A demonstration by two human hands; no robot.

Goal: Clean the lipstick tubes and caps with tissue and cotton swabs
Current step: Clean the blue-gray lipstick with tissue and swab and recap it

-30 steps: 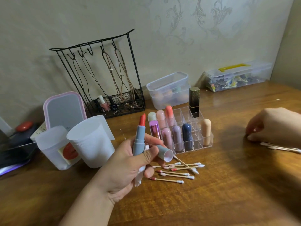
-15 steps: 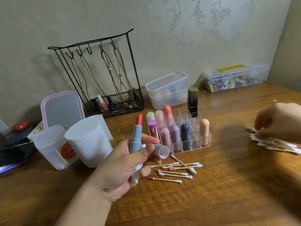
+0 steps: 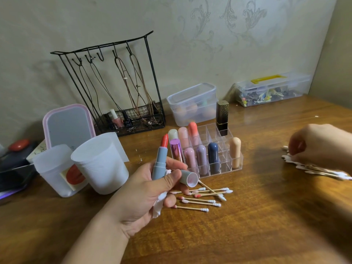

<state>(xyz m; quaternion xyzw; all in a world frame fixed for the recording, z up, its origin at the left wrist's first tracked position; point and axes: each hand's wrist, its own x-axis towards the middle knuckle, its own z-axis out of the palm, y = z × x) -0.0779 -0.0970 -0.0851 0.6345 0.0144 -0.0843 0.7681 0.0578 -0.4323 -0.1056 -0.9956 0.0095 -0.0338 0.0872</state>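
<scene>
While the left hand (image 3: 146, 189) grips an upright blue lipstick tube (image 3: 160, 162), its cap (image 3: 188, 178) and crumpled tissue (image 3: 159, 207), the right hand (image 3: 322, 147) reaches down. Its curled fingers touch a cotton swab pile (image 3: 312, 169) on the bench (image 3: 247, 225); whether they pinch one is unclear.

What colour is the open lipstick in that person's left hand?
Coral-red, in a grey-blue tube: the lipstick shows best in the head view, held upright by the left hand.

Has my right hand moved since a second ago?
Yes: the right hand shifted slightly right, away from the clear plastic lipstick organizer.
</scene>
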